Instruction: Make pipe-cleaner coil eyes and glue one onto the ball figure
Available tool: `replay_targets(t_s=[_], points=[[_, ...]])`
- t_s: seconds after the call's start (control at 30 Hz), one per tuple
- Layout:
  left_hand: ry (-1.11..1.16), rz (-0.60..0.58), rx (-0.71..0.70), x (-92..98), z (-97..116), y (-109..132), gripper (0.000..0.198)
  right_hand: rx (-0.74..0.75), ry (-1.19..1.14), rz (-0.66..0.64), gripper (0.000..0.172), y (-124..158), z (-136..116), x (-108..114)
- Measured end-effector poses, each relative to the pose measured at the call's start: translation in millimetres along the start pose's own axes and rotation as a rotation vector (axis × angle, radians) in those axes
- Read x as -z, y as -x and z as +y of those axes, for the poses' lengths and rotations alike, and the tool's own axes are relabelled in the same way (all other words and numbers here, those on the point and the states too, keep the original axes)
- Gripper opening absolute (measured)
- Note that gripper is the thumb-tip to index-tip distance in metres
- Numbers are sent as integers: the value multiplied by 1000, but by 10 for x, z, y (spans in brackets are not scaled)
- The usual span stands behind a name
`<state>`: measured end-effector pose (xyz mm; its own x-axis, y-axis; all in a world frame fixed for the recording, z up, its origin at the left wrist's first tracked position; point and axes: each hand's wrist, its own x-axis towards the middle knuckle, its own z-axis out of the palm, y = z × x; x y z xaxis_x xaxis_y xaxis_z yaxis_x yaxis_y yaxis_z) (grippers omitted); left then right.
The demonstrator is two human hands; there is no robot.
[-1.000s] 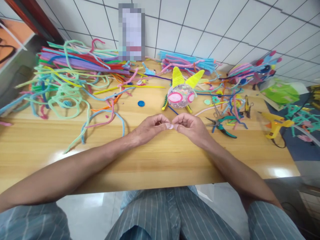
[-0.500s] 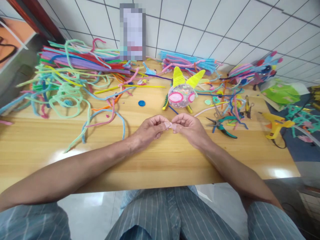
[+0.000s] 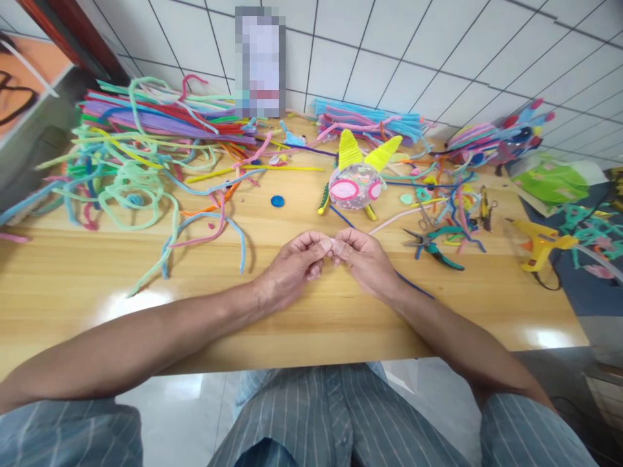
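- Left hand [image 3: 298,261] and right hand [image 3: 364,257]: thumb and forefinger of each pinched tight, tips meeting, other fingers curled under.
- Work thing: one small pink piece [image 3: 332,242], held right between the two sets of fingertips. Mostly hidden, so can't tell its shape.
- Step in hand, my read: shaping or joining that piece by fine fingertip work. Next move calls for a steady pinch on both sides, light pressure, no tugging.
- Just beyond the fingers: one round-bodied figure [image 3: 357,186], two yellow ears, two pink oval eyes. Not touched.
- Beyond and left of the fingers: one blue disc [image 3: 277,202].
- Right of the fingers: one pair of pliers [image 3: 435,249]; farther right, one yellow glue gun [image 3: 541,246].
- Dark blue stem [image 3: 416,286] shows beside the right wrist; another blue length shows beyond the fingers. One or two stems, can't tell.
- Well left of the fingers: loose stem tangle [image 3: 134,188], too knotted to count.
- Far beyond the fingers: one blue-and-pink stem bundle [image 3: 372,122].
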<state>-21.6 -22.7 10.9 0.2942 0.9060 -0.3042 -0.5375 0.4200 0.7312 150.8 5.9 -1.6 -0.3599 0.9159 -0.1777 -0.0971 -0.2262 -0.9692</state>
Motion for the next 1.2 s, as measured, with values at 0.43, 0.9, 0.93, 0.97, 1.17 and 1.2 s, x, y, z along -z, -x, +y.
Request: replay_targets(t_s=[0.43, 0.9, 0.93, 0.97, 1.17, 1.2], points=[[-40, 28, -66, 1, -9, -20, 45, -28, -87, -35, 41, -22, -75, -1], [-64, 39, -65, -22, -28, -4, 43, 91, 64, 107, 34, 26, -37, -10], [-98, 38, -75, -10, -40, -7, 41, 90, 78, 108, 32, 26, -41, -2], [-142, 39, -92, 4, -48, -10, 38, 89, 96, 107, 31, 24, -51, 7], [-465, 104, -369, 73, 3, -24, 20, 119, 277, 52, 34, 9, -143, 53], [-499, 105, -398, 80, 15, -32, 19, 132, 293, 49, 35, 9, -150, 53]])
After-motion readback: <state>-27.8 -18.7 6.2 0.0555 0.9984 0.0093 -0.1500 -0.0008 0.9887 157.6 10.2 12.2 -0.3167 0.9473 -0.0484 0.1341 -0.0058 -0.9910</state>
